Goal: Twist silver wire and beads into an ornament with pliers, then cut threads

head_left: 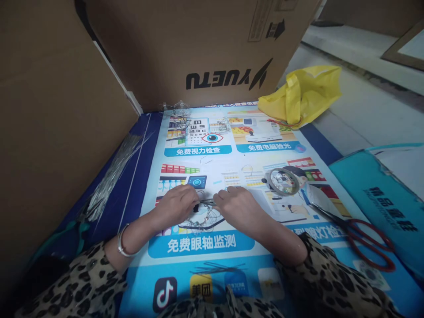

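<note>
— What is held in the hands?
— Thin wires (207, 202) are pinched between them, above a printed sheet (139, 282). The fingertips of the left hand (179, 202) are closed narrowly, and the right hand (234, 203) is curled just as tightly, with a small gap left between the two.

— Where is the beaded wire piece (195, 224)?
— It is placed on the sheet just below the hands, curved like a loop. Whether the pinched wires are joined to it cannot be told for sure, since the strands are blurred and partly covered.

— How far along is the work?
— About midway, as judged from this view: beads are set along the curve, but fine strands are left sticking out around it. Wire clusters (180, 115), seemingly shaped already, are gathered near a cardboard box (212, 35). A straight wire bundle (114, 176) is left unshaped at the left, beside teal-handled pliers (82, 229). Dark wires (218, 267) are scattered close to the body.

— What else is placed nearby?
— A round dish (285, 193) is set beyond the right hand, and red-handled scissors (347, 225) are laid at the right.
</note>
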`<state>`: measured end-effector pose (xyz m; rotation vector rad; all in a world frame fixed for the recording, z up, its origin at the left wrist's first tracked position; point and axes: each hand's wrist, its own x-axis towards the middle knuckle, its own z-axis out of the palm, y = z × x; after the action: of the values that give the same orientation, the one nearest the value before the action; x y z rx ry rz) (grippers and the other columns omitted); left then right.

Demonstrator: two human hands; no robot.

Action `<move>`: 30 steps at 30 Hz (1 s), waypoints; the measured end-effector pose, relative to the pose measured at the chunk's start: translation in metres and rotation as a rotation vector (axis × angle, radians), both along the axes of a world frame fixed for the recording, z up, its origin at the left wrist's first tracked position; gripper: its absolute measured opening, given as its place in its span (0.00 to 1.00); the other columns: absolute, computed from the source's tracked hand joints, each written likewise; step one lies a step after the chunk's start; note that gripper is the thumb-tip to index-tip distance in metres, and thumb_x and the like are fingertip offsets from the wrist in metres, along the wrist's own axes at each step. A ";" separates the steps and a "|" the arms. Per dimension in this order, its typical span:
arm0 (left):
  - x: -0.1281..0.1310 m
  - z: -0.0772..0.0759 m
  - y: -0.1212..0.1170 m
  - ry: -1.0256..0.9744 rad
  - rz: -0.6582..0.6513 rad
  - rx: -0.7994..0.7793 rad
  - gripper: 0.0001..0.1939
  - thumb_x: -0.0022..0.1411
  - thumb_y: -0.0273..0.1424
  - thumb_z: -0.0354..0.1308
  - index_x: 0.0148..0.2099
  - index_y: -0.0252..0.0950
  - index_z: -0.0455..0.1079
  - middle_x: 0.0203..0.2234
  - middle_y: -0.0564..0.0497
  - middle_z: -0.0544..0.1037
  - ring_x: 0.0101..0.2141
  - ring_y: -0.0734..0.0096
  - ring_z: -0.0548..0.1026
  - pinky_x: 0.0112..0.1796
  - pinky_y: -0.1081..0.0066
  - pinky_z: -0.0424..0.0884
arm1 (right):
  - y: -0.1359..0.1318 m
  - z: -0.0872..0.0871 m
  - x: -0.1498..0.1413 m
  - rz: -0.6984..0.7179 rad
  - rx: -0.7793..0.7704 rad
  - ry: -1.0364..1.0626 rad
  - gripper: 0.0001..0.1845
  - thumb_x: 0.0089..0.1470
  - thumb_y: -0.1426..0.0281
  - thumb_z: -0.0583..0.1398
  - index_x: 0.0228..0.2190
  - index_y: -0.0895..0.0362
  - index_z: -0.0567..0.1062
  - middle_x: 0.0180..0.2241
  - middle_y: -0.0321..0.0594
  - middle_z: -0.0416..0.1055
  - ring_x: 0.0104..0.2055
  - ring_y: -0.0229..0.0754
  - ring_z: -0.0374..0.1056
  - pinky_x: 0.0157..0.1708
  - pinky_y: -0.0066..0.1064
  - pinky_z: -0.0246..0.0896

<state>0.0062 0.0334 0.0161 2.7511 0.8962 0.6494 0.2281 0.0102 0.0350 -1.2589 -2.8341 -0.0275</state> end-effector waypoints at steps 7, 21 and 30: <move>0.000 -0.001 0.000 0.019 0.001 0.018 0.08 0.64 0.24 0.45 0.35 0.34 0.64 0.26 0.48 0.71 0.32 0.68 0.69 0.33 0.67 0.69 | 0.002 -0.001 -0.001 0.010 -0.001 -0.003 0.06 0.56 0.71 0.56 0.28 0.57 0.69 0.27 0.39 0.69 0.28 0.42 0.61 0.24 0.34 0.36; 0.001 0.003 -0.001 0.033 -0.012 0.046 0.09 0.63 0.23 0.45 0.35 0.33 0.65 0.26 0.47 0.72 0.33 0.66 0.71 0.33 0.65 0.70 | 0.004 0.002 0.001 0.034 -0.017 -0.005 0.06 0.56 0.73 0.55 0.27 0.58 0.69 0.26 0.40 0.70 0.28 0.40 0.60 0.25 0.32 0.39; 0.000 0.001 -0.001 0.036 0.007 0.043 0.09 0.63 0.23 0.45 0.34 0.34 0.65 0.26 0.47 0.71 0.32 0.67 0.70 0.33 0.66 0.70 | 0.005 0.003 0.000 0.028 -0.010 -0.012 0.06 0.56 0.72 0.55 0.27 0.58 0.69 0.27 0.40 0.70 0.29 0.41 0.60 0.26 0.31 0.41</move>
<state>0.0066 0.0323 0.0174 2.8077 0.9106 0.6301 0.2283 0.0149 0.0381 -1.2250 -2.8651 -0.0195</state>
